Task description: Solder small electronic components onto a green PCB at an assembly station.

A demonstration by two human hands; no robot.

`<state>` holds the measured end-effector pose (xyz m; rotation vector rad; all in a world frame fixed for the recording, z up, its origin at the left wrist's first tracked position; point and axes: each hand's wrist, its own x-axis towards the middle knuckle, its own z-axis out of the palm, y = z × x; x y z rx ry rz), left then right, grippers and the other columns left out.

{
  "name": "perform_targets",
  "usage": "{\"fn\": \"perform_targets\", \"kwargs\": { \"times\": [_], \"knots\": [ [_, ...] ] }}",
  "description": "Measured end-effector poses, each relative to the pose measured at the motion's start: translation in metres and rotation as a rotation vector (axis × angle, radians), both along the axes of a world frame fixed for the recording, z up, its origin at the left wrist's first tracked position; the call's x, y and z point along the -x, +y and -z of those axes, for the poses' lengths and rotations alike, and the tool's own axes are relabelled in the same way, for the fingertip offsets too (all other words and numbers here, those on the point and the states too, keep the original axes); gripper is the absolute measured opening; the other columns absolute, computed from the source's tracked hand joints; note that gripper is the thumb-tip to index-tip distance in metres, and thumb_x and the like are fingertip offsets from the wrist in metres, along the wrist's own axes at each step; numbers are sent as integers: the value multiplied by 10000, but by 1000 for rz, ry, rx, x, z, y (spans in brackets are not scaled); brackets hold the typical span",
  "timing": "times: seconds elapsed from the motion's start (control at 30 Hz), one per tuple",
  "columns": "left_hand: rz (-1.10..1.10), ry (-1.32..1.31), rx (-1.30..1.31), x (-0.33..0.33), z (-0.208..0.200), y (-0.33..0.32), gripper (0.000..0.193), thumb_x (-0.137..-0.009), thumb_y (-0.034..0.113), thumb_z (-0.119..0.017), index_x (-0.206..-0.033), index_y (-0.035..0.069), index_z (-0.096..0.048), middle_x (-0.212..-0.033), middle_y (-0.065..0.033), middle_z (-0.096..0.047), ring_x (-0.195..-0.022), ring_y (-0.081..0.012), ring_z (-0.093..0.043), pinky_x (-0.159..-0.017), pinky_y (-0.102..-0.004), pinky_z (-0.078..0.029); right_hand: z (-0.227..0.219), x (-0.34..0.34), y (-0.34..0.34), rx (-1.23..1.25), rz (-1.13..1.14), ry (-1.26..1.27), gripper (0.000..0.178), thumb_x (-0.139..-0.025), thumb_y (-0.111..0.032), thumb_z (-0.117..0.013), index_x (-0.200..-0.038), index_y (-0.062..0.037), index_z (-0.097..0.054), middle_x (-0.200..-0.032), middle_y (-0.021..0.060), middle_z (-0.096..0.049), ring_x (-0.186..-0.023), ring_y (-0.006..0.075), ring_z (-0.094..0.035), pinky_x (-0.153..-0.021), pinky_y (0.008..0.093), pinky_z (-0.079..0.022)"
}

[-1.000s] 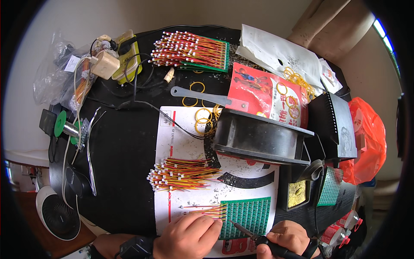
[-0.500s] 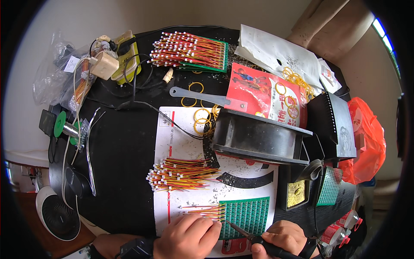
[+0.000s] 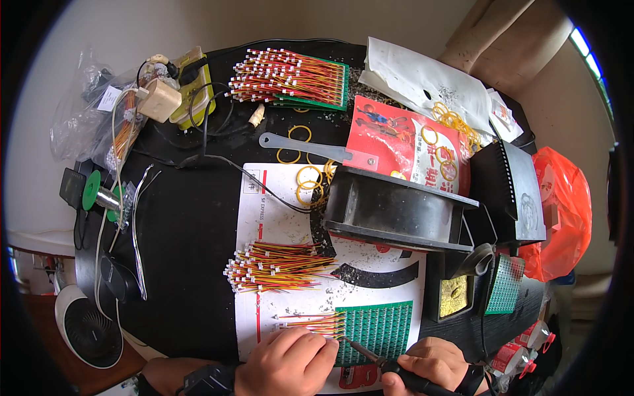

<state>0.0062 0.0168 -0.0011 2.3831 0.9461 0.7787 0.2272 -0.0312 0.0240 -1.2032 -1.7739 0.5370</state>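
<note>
My right hand [image 3: 432, 364] is closed around the dark handle of a soldering iron [image 3: 370, 355]. Its tip meets the left part of a green circuit board panel [image 3: 376, 327], which carries rows of small pads. Beside that edge, my left hand [image 3: 290, 360] is closed in a pinch on a thin wire lead, with its fingertips partly hidden. Several red, yellow and black leads [image 3: 310, 323] run leftward from the board just beyond my left knuckles. Farther up, a pile of loose leads with white connectors [image 3: 274, 267] lies on the white sheet [image 3: 254, 224].
A black fan [image 3: 399, 208] stands beyond the board. To its right are an iron stand with yellow cleaning sponge [image 3: 454, 295] and another green panel [image 3: 505, 284]. Finished-looking wired boards [image 3: 290, 76] are stacked at the back. A solder spool [image 3: 105, 197] and small fan [image 3: 89, 327] sit left.
The soldering iron and my right hand have shifted very slightly left, the tip still at the board's left part. My left hand stays in place.
</note>
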Motion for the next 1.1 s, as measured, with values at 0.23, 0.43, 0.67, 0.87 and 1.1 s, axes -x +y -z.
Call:
{"fn": "perform_targets", "kwargs": {
  "times": [0.23,0.43,0.67,0.87,1.1],
  "knots": [
    [1,-7,-8,-2,1,-1,118,-822,-17,-672,-929,-60,-693,-897,-155,-641,-846,-332,-662,-765,-403,-576,-1,-1,-1,-14,3,-17,224,-818,-30,-793,-890,37,-591,-680,122,-597,-489,249,-568,-469,343,-445],
    [-20,17,0,1,2,-2,107,-826,-17,-671,-922,-57,-697,-893,-156,-647,-846,-328,-667,-766,-398,-580,0,-2,2,-36,0,24,208,-830,-27,-780,-875,43,-590,-657,114,-579,-474,231,-549,-458,334,-431],
    [-10,12,-3,0,2,-1,120,-824,-12,-668,-932,-57,-695,-897,-154,-645,-850,-328,-667,-769,-396,-580,-1,-1,2,-24,-2,6,208,-817,-18,-782,-879,52,-595,-657,118,-582,-465,228,-538,-447,334,-420],
    [-1,11,-3,0,2,0,127,-820,-12,-666,-936,-57,-692,-891,-150,-635,-846,-326,-662,-764,-395,-578,-1,-1,3,-20,-7,0,218,-805,-16,-788,-868,46,-589,-668,121,-591,-464,234,-542,-447,337,-424],
    [-8,-2,-5,0,3,0,127,-818,-14,-665,-936,-52,-690,-885,-146,-634,-831,-321,-659,-741,-390,-573,0,0,2,-15,-4,-5,231,-800,-24,-794,-865,34,-580,-674,122,-592,-480,250,-565,-459,346,-442]
  ]
}}
